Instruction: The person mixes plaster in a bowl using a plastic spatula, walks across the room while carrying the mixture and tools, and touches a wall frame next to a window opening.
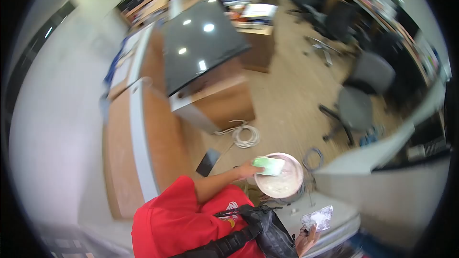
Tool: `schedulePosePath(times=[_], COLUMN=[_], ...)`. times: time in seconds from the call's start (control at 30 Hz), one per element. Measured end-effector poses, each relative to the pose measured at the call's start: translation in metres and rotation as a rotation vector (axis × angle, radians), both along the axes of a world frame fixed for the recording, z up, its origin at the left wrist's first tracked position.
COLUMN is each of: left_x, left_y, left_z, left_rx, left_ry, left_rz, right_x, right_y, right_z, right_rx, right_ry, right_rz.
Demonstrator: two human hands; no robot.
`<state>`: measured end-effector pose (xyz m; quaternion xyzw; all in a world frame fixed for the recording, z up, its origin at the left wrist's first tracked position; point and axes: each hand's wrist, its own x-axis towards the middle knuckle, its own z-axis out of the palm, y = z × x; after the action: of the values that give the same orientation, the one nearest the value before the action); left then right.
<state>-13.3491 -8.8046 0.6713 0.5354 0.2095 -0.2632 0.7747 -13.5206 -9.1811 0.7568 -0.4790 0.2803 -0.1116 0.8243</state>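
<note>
My left hand (246,169) is closed on a flat green-and-white putty spreader (268,166), held over the near-left part of a round bucket (302,177). White paste (283,186) fills much of the bucket's inside. Lower right, my right hand (306,242) grips a flat putty scraper (318,218) smeared with white and grey; its handle is mostly hidden by the fingers. The scraper is apart from the bucket. A red sleeve covers my left upper arm, and a black bag lies across my front.
A coiled white cable (245,135) and a dark flat object (207,162) lie on the floor beyond my left hand. A desk with a glossy black top (205,38) stands ahead. Office chairs (356,107) are at the right, near a blue cable coil (313,159).
</note>
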Motion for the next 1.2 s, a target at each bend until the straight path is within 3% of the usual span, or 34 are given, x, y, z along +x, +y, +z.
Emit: schedulePosePath(times=[0.03, 0.1, 0.17, 0.3, 0.43, 0.53, 0.67, 0.9, 1.1, 1.17, 1.2], left_x=[-0.019, -0.062, -0.121, -0.222, -0.308, -0.374, -0.432, -0.457, -0.456, -0.454, -0.456], left_y=[0.034, 0.106, 0.157, 0.266, 0.378, 0.478, 0.516, 0.535, 0.542, 0.543, 0.541], left_z=[0.004, -0.003, -0.006, 0.052, 0.04, 0.015, -0.025, -0.016, -0.007, 0.008, 0.006], left_rx=[0.009, 0.072, 0.07, 0.082, 0.123, 0.125, 0.25, 0.127, 0.449, 0.809, 0.802], left_ry=[0.007, -0.023, -0.055, 0.013, 0.035, 0.023, 0.158, 0.147, 0.407, 0.517, 0.52], left_rz=[0.148, 0.426, 0.783, 1.312, 1.69, 1.733, 1.827, 1.834, 1.755, 1.558, 1.564], right_x=[0.012, 0.052, 0.082, 0.12, 0.134, 0.126, 0.107, 0.106, 0.115, 0.121, 0.122], right_y=[-0.02, -0.023, 0.009, 0.104, 0.203, 0.279, 0.34, 0.429, 0.455, 0.45, 0.458], right_z=[-0.032, -0.075, -0.077, -0.084, -0.098, -0.092, -0.099, -0.093, -0.096, -0.122, -0.119], right_rx=[0.042, -0.006, -0.069, -0.147, -0.217, -0.255, -0.301, -0.389, -0.482, -0.75, -0.958], right_ry=[0.049, 0.34, 0.46, 0.535, 0.548, 0.562, 0.599, 0.607, 0.616, 0.193, -0.02], right_rz=[0.147, 0.144, 0.295, 0.547, 0.663, 0.709, 0.809, 1.04, 1.191, 1.437, 1.516])
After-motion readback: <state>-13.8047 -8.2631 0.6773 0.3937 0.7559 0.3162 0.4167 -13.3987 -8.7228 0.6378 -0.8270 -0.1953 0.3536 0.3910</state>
